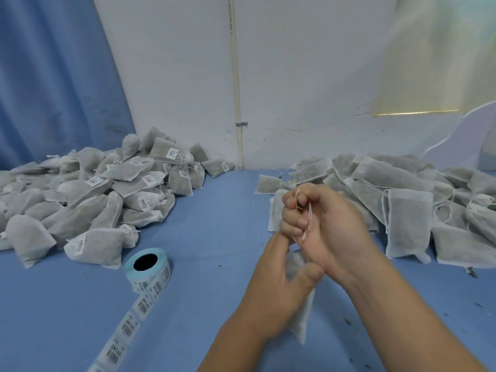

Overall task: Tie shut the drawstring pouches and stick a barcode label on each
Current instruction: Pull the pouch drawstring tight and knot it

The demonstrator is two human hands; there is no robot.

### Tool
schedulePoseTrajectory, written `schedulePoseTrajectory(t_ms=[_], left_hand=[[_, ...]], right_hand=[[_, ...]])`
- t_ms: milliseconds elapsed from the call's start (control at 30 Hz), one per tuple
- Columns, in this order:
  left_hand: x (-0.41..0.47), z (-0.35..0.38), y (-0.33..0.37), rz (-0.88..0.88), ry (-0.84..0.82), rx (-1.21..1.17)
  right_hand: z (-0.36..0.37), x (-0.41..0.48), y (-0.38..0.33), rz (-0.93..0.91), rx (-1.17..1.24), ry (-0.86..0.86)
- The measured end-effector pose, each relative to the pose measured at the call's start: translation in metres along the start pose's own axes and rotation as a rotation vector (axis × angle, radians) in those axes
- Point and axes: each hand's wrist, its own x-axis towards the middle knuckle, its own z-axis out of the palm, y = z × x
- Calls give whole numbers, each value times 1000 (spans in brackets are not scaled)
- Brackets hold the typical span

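Observation:
A grey-white drawstring pouch (303, 315) hangs above the blue table in front of me. My left hand (279, 288) is closed around its gathered neck from the left. Above it, my right hand (322, 224) is curled into a fist with the pouch's white drawstring (308, 216) looped around its fingers. A roll of barcode labels (147, 269) lies to the left, its strip trailing toward the near edge. Labelled, tied pouches are heaped at the left (107, 189). Unlabelled pouches with loose strings are heaped at the right (408, 205).
The blue table surface (214, 224) runs between the two heaps. A white wall with a vertical pipe (236, 89) stands behind the table, a blue curtain (48, 76) hangs at the left, and small dark crumbs dot the table at the right.

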Motion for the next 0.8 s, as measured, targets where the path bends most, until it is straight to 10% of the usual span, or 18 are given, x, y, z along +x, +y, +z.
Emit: schedulePoseTrajectory(t_ms=[100, 367, 800], left_hand=[[2, 12, 12, -94, 178, -378], [-3, 6, 17, -194, 182, -380], [5, -33, 21, -347, -77, -592]], right_hand=[[4, -2, 0, -36, 10, -21], [-18, -1, -24, -216, -304, 117], [-57, 10, -35, -293, -1081, 271]])
